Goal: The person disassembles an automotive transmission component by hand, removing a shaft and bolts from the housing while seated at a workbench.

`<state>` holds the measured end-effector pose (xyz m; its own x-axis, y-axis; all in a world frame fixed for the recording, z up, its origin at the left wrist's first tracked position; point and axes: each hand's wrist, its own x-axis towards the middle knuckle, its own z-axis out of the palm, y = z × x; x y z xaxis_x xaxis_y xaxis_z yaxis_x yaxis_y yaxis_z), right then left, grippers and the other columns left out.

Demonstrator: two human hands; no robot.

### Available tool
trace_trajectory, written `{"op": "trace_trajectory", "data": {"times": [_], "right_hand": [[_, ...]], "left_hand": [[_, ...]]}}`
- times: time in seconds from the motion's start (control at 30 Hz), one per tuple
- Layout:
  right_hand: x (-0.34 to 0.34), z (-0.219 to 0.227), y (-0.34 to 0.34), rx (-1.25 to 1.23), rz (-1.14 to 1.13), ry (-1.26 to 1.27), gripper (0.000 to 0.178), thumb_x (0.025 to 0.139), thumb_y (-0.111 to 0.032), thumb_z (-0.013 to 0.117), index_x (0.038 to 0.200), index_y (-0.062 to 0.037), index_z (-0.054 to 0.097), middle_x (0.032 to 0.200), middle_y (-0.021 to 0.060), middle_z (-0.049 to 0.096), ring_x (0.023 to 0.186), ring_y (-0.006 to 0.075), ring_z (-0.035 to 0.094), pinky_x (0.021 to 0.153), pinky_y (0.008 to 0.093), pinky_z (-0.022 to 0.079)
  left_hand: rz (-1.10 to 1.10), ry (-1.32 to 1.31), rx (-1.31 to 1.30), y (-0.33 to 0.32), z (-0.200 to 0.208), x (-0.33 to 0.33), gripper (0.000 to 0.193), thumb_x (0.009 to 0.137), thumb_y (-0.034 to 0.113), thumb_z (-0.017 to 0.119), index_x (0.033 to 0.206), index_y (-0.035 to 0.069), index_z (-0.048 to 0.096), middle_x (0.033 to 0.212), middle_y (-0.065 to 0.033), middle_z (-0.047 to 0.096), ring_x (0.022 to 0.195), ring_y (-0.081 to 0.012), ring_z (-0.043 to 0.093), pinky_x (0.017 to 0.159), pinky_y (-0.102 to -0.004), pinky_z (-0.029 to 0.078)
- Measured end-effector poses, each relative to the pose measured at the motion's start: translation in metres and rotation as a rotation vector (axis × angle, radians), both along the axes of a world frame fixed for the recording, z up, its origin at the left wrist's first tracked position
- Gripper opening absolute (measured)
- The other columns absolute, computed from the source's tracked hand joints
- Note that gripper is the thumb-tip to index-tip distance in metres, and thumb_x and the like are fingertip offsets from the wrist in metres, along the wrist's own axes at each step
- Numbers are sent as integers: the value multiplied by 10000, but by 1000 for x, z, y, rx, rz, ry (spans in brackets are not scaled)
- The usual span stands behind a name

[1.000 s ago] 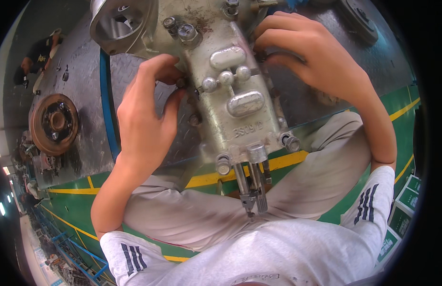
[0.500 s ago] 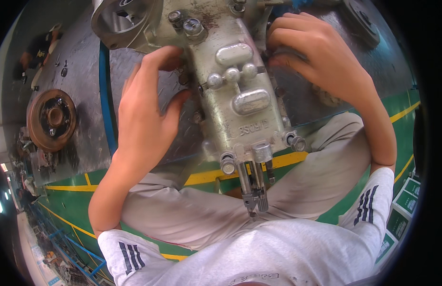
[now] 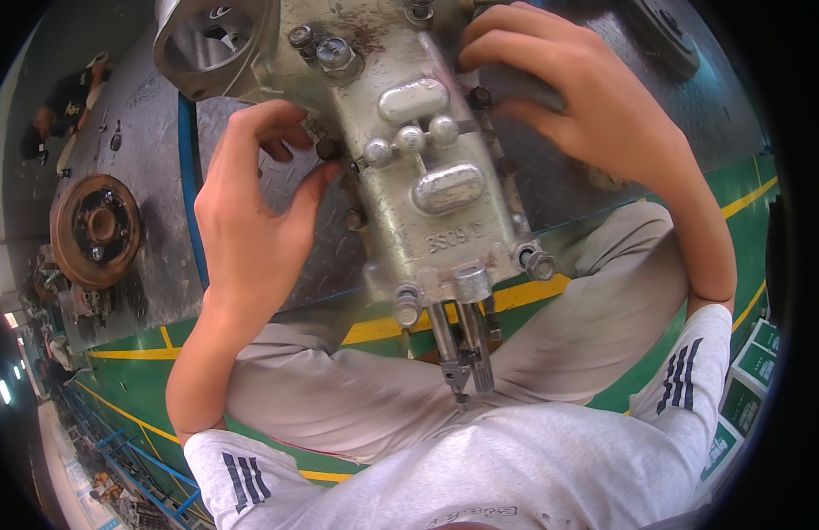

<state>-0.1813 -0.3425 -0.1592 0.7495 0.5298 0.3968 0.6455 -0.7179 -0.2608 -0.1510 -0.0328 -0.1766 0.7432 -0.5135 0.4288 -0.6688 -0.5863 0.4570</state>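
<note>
A grey cast-metal housing lies on a steel workbench, its near end with two thin rods jutting past the bench edge toward the person's lap. The left hand is pressed against the housing's left flank, fingers curled and thumb set near a dark bolt head on the flange; whether it pinches that bolt or merely touches it cannot be told. The right hand is curled over the upper right edge of the housing, fingertips bent down onto the flange there, gripping or steadying the casting (what lies under those fingers is hidden). No tool shows in either hand. As for progress, my judgement is that the work is somewhere in the middle: several bolts and nuts sit along the flange, including a nut at the near right corner and a fitting at the near left, so much of the fastening looks in place, while the fingers busy at the side bolts suggest those are being handled by hand. A rusty brake disc rests well apart on the left of the bench.
</note>
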Motion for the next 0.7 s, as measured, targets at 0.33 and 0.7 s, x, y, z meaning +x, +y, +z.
{"op": "trace_trajectory", "data": {"times": [0.33, 0.7], "right_hand": [[-5, -10, 9, 34, -79, 20, 305, 798, 25, 737, 1088, -6, 648, 1145, 146, 636, 1096, 375, 615, 920, 448, 495], [1, 3, -1, -124, -32, 89, 291, 870, -158, 764, 1116, -36, 669, 1088, 138, 644, 1054, 350, 615, 907, 432, 499]], "left_hand": [[9, 28, -42, -1, -4, 0, 501, 767, -94, 763, 1221, 49, 608, 1007, -68, 732, 927, -177, 685, 886, -315, 508], [-83, -20, -91, 2, -10, 6, 481, 750, -80, 801, 1168, 36, 593, 975, -85, 708, 843, -222, 667, 797, -339, 527]]}}
